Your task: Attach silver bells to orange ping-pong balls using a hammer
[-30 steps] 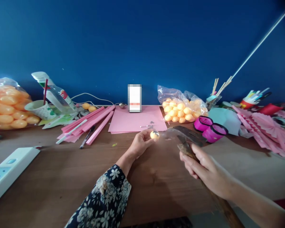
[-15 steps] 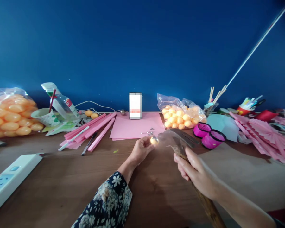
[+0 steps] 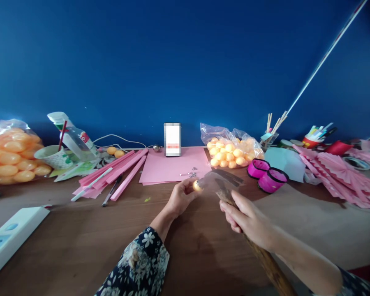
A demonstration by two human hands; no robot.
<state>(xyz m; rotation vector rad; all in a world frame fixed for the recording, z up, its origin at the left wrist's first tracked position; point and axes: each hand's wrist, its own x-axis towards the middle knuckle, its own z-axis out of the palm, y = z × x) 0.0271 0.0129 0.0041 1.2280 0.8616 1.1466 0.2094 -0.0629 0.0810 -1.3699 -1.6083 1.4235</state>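
Note:
Over the brown tabletop (image 3: 200,246), my left hand (image 3: 180,198) pinches a small yellow-orange ball (image 3: 197,186) that has a bit of metal on its right side. My right hand (image 3: 246,213) is wrapped around the wooden handle of a hammer (image 3: 269,267), which slants toward the lower right. The hammer's head is smeared by motion and lies right beside the ball; whether they touch I cannot tell. Several small metal pieces (image 3: 193,170) are scattered on the pink paper (image 3: 163,166) just beyond my left hand.
A phone (image 3: 172,139) stands upright on the paper. Clear bags of yellow balls (image 3: 228,154) and larger orange balls (image 3: 14,152) flank it. Pink paper strips (image 3: 117,170), a white power strip (image 3: 14,238), two magenta rings (image 3: 271,180) and folded pink paper (image 3: 342,176) lie around.
The whole scene has shifted slightly left in view. The hammer head looks closer to the ball, and the ball has turned a little. Both hands keep their grips.

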